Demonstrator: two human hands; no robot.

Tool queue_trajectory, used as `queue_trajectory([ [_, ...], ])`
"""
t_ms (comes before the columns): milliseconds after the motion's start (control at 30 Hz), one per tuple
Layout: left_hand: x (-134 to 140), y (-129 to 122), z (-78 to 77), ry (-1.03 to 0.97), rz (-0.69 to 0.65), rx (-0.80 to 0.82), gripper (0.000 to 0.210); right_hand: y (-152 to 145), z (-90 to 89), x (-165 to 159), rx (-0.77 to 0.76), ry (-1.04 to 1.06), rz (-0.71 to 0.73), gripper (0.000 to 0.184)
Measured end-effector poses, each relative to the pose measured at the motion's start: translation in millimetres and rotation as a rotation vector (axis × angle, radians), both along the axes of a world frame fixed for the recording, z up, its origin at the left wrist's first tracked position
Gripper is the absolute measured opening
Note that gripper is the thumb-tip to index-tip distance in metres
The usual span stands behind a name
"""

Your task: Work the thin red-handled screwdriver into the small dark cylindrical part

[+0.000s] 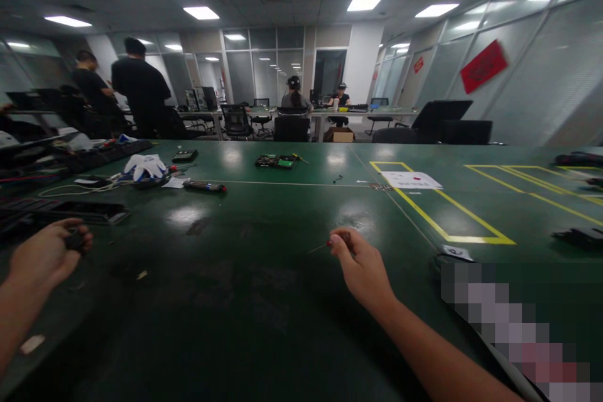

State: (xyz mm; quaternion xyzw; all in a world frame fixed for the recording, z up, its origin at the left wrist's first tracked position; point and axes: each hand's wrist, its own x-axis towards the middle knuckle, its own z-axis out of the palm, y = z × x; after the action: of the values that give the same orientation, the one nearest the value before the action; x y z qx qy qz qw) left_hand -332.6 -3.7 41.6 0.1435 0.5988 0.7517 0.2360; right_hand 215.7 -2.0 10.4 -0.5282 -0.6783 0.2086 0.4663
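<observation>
My right hand (360, 264) hovers over the dark green table (264, 289) and pinches a small screwdriver (321, 245) with a red tip, its thin shaft pointing left. At the left edge my left hand (44, 254) is curled around a small dark part (75, 240), too small to identify. Both forearms reach in from the bottom of the view.
Black trays (89, 210) lie at the left. White gloves (145, 166), cables, a black-and-red tool (204, 186) and a circuit board (276, 161) sit farther back. Yellow tape outlines (438, 213) and a paper sheet (411, 180) mark the right. People stand and sit at distant desks.
</observation>
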Motion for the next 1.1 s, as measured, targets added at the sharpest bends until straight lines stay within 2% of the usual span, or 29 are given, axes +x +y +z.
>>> queue_trajectory([
  [133, 52, 17, -11.1, -0.015, -0.27, -0.004, 0.032, -1, 1.2, 1, 0.006, -0.004, -0.025, 0.031],
  [300, 160, 21, -17.1, -0.149, -0.62, 0.085, 0.018, -3, 1.8, 2, 0.001, 0.008, -0.031, 0.034],
  [333, 181, 21, -17.0, -0.167, -0.646, 0.102, 0.019, -4, 2.4, 1, 0.0, 0.011, -0.027, 0.034],
  [400, 221, 20, -16.1, -0.18, -0.733, 0.098, 0.029, -4, 4.0, 1, 0.0, 0.019, -0.025, 0.034],
  [500, 270, 21, -15.0, -0.128, -0.884, 0.092, 0.056, -5, 6.2, 0, 0.005, 0.031, -0.037, 0.035],
  [600, 308, 23, -18.5, -0.03, -1.018, 0.113, 0.063, -5, 5.9, -1, 0.022, 0.048, -0.045, 0.034],
  [700, 333, 26, -28.5, 0.085, -1.104, 0.142, 0.055, -5, 3.0, -2, 0.047, 0.107, -0.044, 0.032],
  [800, 347, 25, -41.1, 0.205, -1.173, 0.143, 0.045, -7, 1.1, -3, 0.06, 0.182, -0.036, 0.032],
  [933, 348, 22, -56.5, 0.327, -1.258, 0.15, 0.041, -11, 3.6, -4, 0.086, 0.245, -0.076, 0.033],
  [1100, 341, 22, -71.6, 0.472, -1.287, 0.128, 0.049, -13, 7.4, -4, 0.153, 0.348, -0.137, 0.032],
])
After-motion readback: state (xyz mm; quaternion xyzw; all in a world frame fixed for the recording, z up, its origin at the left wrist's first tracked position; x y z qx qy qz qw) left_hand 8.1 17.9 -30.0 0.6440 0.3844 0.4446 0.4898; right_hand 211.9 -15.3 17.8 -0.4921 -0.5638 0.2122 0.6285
